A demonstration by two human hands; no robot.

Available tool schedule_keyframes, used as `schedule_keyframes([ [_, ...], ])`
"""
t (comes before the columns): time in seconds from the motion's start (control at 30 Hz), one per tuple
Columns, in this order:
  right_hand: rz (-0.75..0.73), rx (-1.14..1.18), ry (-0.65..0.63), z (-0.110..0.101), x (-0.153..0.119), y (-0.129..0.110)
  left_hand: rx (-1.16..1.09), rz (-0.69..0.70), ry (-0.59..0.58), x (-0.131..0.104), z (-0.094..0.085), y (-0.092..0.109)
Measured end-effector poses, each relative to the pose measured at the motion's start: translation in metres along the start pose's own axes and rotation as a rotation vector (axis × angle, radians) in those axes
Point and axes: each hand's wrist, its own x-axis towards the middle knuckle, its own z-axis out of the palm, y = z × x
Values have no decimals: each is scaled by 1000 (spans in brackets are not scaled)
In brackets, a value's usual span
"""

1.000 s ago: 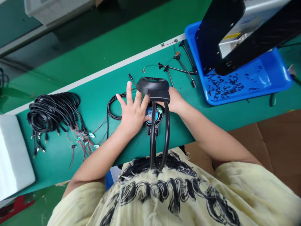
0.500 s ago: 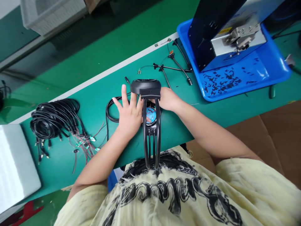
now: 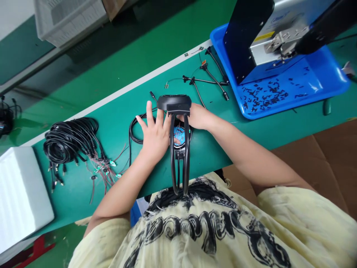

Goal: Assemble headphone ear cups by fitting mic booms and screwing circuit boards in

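Observation:
My left hand [image 3: 156,134] lies over the bench with its outer fingers stretched and spread. Its thumb rests at a round black-rimmed housing [image 3: 182,146] with a blue inside [image 3: 178,133] and thin red wires. From the right, my right hand [image 3: 199,116] reaches to the top of that housing; its fingers are mostly hidden, so what they hold cannot be made out. A black device [image 3: 174,104] with a rounded head and long curved black tubes [image 3: 187,156] stands in front of the view and covers part of both hands. A coiled black cable [image 3: 132,130] lies beside my left hand.
Bundled black cables [image 3: 71,139] with bare wire ends lie left, near a white foam block [image 3: 25,190]. Several short black stalks [image 3: 208,80] lie behind. At right, a blue tray [image 3: 315,93] holds small black bits and a metal machine [image 3: 262,52]. A grey crate [image 3: 69,22] stands at upper left.
The view has shifted slightly, so the cable bundle and foam block appear farther right. A dark handle-like part now shows by the machine. My hands keep nearly the same pose.

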Motion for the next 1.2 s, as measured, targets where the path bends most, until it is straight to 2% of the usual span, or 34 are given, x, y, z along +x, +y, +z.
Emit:
schedule_keyframes([
  [0.33, 27, 15, -10, 0, 2, 0, 10, -9, -38, 1, -3, 2],
  [0.47, 13, -14, 26, 2, -3, -2, 16, -16, -54, 3, -3, 2],
  [0.57, -9, -67, 123, 2, -15, -3, 42, -4, -67, 2, -4, 0],
  [0.67, -153, -153, 222, 4, -32, -1, 63, 9, -92, 2, -4, -2],
  [0.77, -324, -183, 206, 9, -44, 6, 94, 9, -103, 3, -5, 2],
  [0.9, -323, -178, 214, 19, -46, 15, 95, 2, -109, 3, -10, 6],
  [1.0, -280, -183, 251, 24, -46, 19, 34, 108, -94, -10, -13, -9],
  [1.07, -249, -184, 267, 25, -48, 19, 19, 114, -74, -29, -13, -32],
  [1.13, -232, -190, 263, 26, -51, 15, 56, 37, -73, -51, -10, -59],
  [1.2, -228, -203, 245, 23, -51, 6, 84, 53, -130, -68, -10, -84],
])
